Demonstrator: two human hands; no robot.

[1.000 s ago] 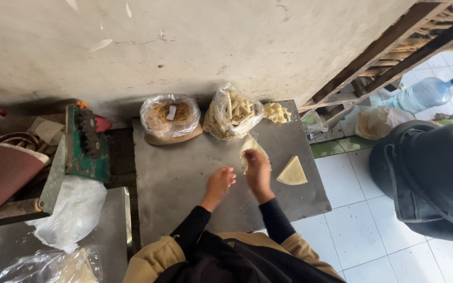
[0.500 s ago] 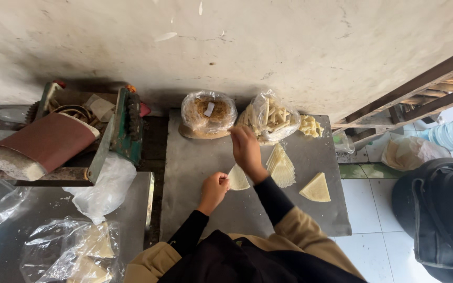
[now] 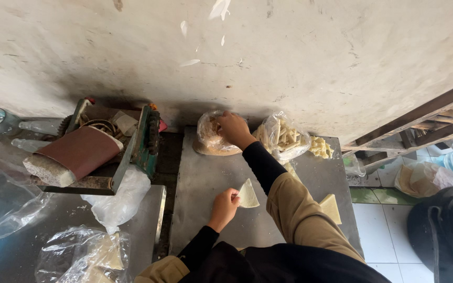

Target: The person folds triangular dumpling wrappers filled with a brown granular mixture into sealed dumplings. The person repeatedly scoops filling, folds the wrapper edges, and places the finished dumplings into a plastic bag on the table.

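One camera only, worn on my head. It looks steeply down over my chest at the metal table, close above it, facing the plaster wall behind the table. No second view overlaps this one.

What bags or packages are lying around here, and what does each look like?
Clear bag of round wrappers: by the wall, right hand on it.
Clear bag of pale rolled sticks: right of it.
Crumpled white plastic bag: below the green machine.
Clear bag of pale folded sheets: bottom left.
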